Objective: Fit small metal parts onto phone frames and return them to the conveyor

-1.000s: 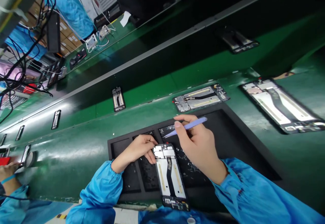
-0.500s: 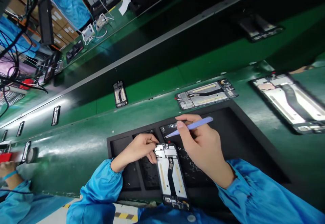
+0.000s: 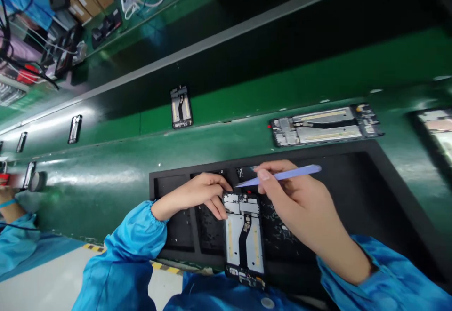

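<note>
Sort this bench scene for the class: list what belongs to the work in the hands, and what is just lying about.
In the work: left hand, open phone housing, right hand, lilac tweezers, black foam tray.

Just lying about: another open phone housing, a farther housing.

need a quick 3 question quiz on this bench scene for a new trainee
1. Which hand holds the light purple tweezers? A: the left hand. B: the right hand.
2. True or false: the phone frame under the hands lies on the green bench, away from the black foam tray.
3. Fill in the blank: the co-worker's hand at the far left of the view has a ___ band at its wrist.

Key: 1 B; 2 false, the phone frame is over the black foam tray; 3 blue
</note>
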A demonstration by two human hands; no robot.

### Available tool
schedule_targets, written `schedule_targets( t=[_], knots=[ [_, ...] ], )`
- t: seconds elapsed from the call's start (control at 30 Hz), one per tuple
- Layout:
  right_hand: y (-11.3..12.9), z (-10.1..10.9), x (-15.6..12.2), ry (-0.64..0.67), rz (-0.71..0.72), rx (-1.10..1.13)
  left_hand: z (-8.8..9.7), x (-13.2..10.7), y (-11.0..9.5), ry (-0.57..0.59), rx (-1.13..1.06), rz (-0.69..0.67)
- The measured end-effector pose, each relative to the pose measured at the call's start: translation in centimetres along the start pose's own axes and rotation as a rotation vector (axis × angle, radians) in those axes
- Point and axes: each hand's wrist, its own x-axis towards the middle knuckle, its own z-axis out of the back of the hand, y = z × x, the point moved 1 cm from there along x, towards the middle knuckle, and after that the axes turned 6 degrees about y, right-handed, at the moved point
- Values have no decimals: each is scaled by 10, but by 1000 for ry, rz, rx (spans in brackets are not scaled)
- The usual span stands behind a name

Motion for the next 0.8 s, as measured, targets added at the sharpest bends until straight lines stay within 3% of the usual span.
schedule_targets(
  t=[0.1, 0.17, 0.57, 0.7, 0.8],
  knots=[
    [-5, 0, 2, 195, 6, 10, 1, 0, -1, 33, -29, -3],
    [-8, 2, 2, 228, 33, -23, 1, -1, -2, 56, -34, -13],
    [-14, 2, 4, 220, 167, -205, 4, 4, 0, 145, -44, -63],
    [-11, 1, 2, 173, 200, -196, 3, 8, 0, 144, -33, -47],
    [-9, 3, -2, 68, 179, -174, 2, 8, 3, 101, -13, -91]
  ],
)
